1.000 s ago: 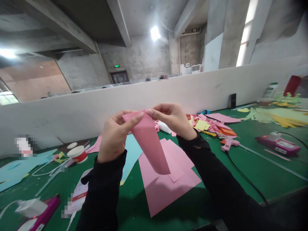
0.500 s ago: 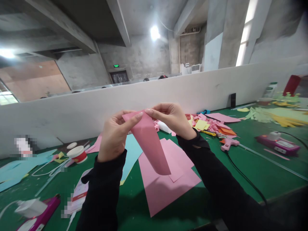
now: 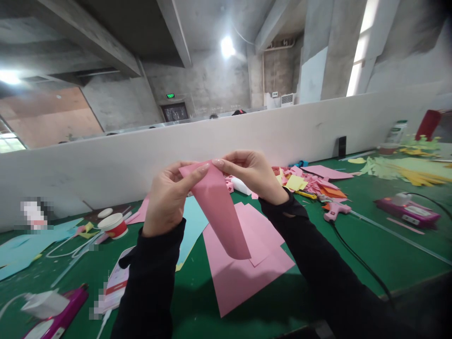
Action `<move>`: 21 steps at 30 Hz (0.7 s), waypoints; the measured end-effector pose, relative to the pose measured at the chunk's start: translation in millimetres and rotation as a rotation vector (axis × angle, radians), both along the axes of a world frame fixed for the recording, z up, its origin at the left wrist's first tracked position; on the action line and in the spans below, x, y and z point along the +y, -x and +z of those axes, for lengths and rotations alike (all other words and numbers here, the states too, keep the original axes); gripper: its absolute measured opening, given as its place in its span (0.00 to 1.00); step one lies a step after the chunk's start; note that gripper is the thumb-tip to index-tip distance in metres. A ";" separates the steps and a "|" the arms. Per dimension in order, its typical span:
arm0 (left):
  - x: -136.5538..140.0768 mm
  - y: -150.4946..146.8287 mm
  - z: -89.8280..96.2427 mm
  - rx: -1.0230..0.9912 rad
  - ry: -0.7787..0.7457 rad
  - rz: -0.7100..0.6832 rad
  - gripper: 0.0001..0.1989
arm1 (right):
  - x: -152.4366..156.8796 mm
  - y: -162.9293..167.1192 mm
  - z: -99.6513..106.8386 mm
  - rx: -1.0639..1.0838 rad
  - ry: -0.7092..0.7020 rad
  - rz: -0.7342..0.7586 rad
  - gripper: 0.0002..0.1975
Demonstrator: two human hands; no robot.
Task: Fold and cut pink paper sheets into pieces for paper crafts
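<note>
Between my hands hangs a strip of pink paper [image 3: 224, 216], held up by its top edge and curling at its lower end. My left hand [image 3: 169, 197] pinches the upper left part, thumb in front and fingers behind. At the top right corner my right hand [image 3: 249, 172] pinches the same strip, its thumb tip close to the left thumb. Below the strip, larger pink paper sheets [image 3: 233, 287] lie overlapping on the green table. A light blue sheet [image 3: 193, 221] lies partly behind my left wrist.
Pink and yellow paper scraps [image 3: 318, 181] are heaped beyond my right wrist. Nearby lies a pink glue gun [image 3: 337, 209] with its cable. At left are a paper cup [image 3: 113, 226], a phone [image 3: 115, 287] and a purple power strip [image 3: 67, 315]. A white partition [image 3: 212, 136] stands behind.
The strip's lower end has shifted very slightly down and left. Both hands keep their pinch in nearly the same place.
</note>
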State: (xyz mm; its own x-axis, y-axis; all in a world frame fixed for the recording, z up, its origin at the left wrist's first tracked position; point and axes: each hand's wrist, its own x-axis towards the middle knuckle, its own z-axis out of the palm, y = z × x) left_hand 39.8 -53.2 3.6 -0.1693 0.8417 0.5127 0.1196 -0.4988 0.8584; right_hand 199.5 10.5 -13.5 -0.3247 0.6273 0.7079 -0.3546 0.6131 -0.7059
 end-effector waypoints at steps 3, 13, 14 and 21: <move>0.7 0.4 -0.6 -0.003 -0.003 0.012 0.12 | 0.6 -0.3 0.2 -0.017 -0.006 -0.018 0.20; 3.3 0.9 -1.1 -0.033 -0.051 0.030 0.13 | 0.5 -0.5 1.3 -0.076 -0.021 0.057 0.21; 3.6 1.2 -1.3 -0.039 -0.062 0.036 0.13 | 0.2 -1.4 1.1 -0.099 -0.026 0.055 0.21; 7.2 3.5 -2.9 -0.086 -0.129 0.079 0.10 | -1.5 -7.4 -0.6 -0.271 0.001 0.081 0.19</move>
State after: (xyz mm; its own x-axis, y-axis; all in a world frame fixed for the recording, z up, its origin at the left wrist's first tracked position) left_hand 36.2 -46.0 0.7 -0.2798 0.7520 0.5968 0.0919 -0.5977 0.7964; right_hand 206.9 8.9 -14.0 -0.5511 0.5925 0.5875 -0.2004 0.5896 -0.7825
